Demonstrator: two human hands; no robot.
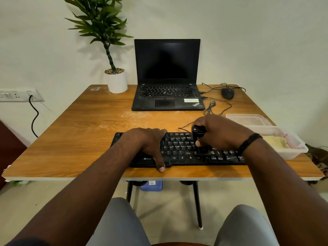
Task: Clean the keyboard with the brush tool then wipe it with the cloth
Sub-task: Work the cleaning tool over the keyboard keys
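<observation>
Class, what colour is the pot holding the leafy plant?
White: the round plant pot shows best in the head view, beside the black laptop.

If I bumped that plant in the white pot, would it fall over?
Probably yes: the plant rises tall above a small white pot, so it looks top-heavy. The pebbles on top may add some steadying weight. Its round pot might roll if tipped.

Wooden table (74, 139) – keyboard (179, 148), laptop (166, 96), mouse (227, 93), plant pot (117, 81), tub (284, 144).
</observation>
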